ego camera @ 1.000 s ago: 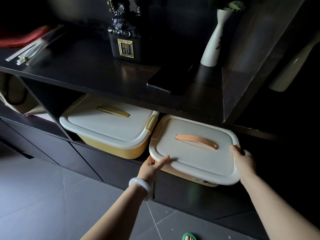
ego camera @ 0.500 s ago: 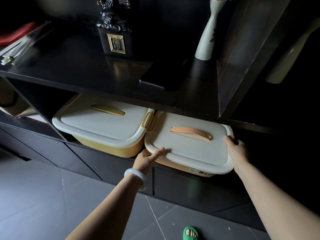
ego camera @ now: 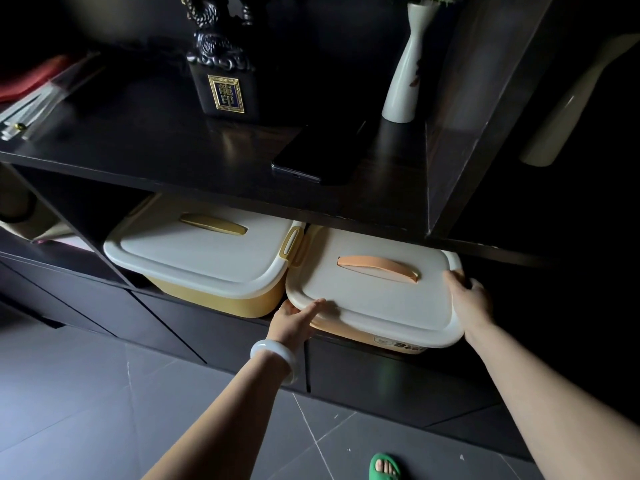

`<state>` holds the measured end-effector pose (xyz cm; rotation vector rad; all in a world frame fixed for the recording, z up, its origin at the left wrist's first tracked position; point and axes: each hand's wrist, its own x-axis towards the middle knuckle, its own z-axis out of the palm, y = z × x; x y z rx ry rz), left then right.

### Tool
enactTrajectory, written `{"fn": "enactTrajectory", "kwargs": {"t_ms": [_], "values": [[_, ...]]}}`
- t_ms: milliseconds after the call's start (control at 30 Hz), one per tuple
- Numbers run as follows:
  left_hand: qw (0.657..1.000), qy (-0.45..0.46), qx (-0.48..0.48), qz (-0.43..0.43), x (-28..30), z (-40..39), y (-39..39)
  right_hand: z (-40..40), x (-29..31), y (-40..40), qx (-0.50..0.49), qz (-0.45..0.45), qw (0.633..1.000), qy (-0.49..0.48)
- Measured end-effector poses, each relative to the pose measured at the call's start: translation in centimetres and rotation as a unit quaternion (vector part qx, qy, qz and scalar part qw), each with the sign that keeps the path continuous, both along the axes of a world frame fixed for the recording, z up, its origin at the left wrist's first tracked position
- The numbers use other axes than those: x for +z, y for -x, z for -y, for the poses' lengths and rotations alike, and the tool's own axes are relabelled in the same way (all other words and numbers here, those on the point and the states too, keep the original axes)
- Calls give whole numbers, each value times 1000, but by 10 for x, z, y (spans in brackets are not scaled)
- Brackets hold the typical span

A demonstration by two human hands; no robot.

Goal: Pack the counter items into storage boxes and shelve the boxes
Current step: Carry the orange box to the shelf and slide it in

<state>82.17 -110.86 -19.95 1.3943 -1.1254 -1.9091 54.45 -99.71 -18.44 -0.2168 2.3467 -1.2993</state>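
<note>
Orange box half inside the dark shelf

A black counter (ego camera: 145,140) overhangs a low shelf above grey floor tiles (ego camera: 69,393). The orange storage box (ego camera: 374,299) sits beside the yellow storage box (ego camera: 197,258). The left hand (ego camera: 294,318) grips its front-left corner, thumb on the lid; the right hand (ego camera: 471,299) curls round its right edge
</note>
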Motion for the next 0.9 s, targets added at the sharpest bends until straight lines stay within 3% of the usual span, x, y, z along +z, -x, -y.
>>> {"fn": "enactTrajectory", "kwargs": {"t_ms": [900], "values": [[1000,20,-16,-7,-9,-3,-3,2,0,3,28,-23,999,-23]]}}
